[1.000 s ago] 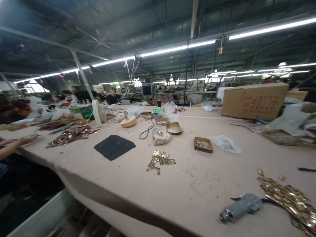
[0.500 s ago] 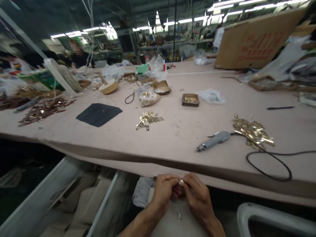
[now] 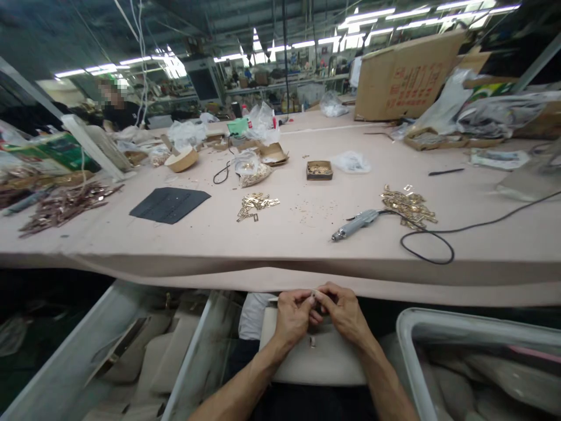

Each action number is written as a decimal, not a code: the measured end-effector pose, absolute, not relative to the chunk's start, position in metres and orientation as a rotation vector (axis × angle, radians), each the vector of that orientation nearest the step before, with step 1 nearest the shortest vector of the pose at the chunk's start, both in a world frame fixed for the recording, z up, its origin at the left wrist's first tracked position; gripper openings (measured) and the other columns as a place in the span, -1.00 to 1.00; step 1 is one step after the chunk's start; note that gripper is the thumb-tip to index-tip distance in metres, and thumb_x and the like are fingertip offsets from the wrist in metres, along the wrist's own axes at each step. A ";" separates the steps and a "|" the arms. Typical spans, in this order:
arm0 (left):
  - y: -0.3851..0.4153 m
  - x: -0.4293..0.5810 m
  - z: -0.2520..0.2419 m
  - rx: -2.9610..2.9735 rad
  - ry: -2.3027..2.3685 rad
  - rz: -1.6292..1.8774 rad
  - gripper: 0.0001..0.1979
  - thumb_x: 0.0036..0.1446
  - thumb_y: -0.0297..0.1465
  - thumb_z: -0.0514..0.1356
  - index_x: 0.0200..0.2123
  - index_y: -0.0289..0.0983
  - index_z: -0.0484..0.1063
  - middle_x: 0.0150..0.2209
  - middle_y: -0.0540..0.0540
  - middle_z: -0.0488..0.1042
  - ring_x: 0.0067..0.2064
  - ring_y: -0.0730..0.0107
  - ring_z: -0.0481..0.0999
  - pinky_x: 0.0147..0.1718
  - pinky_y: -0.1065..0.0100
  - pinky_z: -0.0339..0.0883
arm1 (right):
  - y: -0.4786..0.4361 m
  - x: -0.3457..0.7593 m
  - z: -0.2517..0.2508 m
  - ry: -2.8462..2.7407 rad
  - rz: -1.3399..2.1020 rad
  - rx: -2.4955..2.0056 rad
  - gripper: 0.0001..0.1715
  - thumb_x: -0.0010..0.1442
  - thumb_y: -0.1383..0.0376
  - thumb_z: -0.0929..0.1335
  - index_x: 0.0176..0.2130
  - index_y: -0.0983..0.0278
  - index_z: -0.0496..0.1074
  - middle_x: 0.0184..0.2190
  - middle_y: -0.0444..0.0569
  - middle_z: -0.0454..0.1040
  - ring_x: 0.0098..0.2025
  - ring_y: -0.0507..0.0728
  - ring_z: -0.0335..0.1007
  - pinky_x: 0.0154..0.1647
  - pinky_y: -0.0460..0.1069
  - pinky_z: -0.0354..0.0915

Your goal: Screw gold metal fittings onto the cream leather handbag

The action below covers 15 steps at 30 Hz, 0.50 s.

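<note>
In the head view, my left hand [image 3: 291,318] and my right hand [image 3: 344,310] meet just below the table's front edge. The fingers of both are pinched together around something small, mostly hidden by the fingertips. Under them a beige padded piece [image 3: 324,362], possibly a bag, rests on my lap. On its surface a small metal fitting [image 3: 312,341] shows just below my fingers. Past the hands, on the table, lies a grey electric screwdriver [image 3: 357,224] with a black cord.
Gold metal pieces [image 3: 409,207] and small rectangular frames [image 3: 256,204] lie heaped on the table [image 3: 210,242]. A small box of tiny parts [image 3: 319,170] and a dark sheet [image 3: 170,204] sit farther in. Bins with beige pieces flank me, left [image 3: 193,345] and right [image 3: 405,339].
The view has tilted and shifted, showing more of the right bin and of the beige piece. Both hands stay pinched together, with the fingertips slightly rearranged.
</note>
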State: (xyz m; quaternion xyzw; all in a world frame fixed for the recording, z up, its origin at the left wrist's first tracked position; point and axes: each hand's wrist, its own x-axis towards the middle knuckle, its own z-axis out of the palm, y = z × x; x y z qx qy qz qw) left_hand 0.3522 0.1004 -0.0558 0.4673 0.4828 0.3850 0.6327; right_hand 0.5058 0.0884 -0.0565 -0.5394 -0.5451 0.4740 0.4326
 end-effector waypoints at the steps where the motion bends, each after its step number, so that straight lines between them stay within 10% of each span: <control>1: 0.100 0.353 -0.057 1.067 1.106 0.882 -0.71 0.14 -0.29 0.27 -0.24 -0.42 0.63 -0.49 -0.14 0.61 -0.57 0.34 0.57 -0.59 0.42 0.45 | 0.086 0.506 -0.059 -1.354 1.174 -1.347 -0.60 0.30 0.04 0.35 -0.27 0.30 0.56 -0.47 -0.08 0.41 -0.44 0.05 0.33 -0.39 -0.05 0.26; 7: 0.103 0.358 -0.069 1.060 1.109 0.861 -0.66 0.12 -0.23 0.29 -0.27 -0.45 0.61 -0.54 -0.16 0.59 -0.61 0.33 0.55 -0.62 0.39 0.45 | 0.078 0.507 -0.075 -1.150 1.247 -1.302 -0.48 0.24 -0.02 0.38 -0.06 0.35 0.53 -0.40 -0.02 0.48 -0.39 0.09 0.42 -0.37 -0.05 0.36; 15: 0.112 0.341 -0.075 1.039 1.037 0.815 -0.66 0.12 -0.27 0.32 -0.14 -0.42 0.61 -0.40 -0.19 0.65 -0.52 0.35 0.60 -0.58 0.45 0.44 | 0.099 0.493 -0.079 -1.158 1.177 -1.449 -0.58 0.20 0.01 0.41 -0.28 0.34 0.54 -0.47 -0.02 0.50 -0.49 0.05 0.35 -0.48 -0.07 0.30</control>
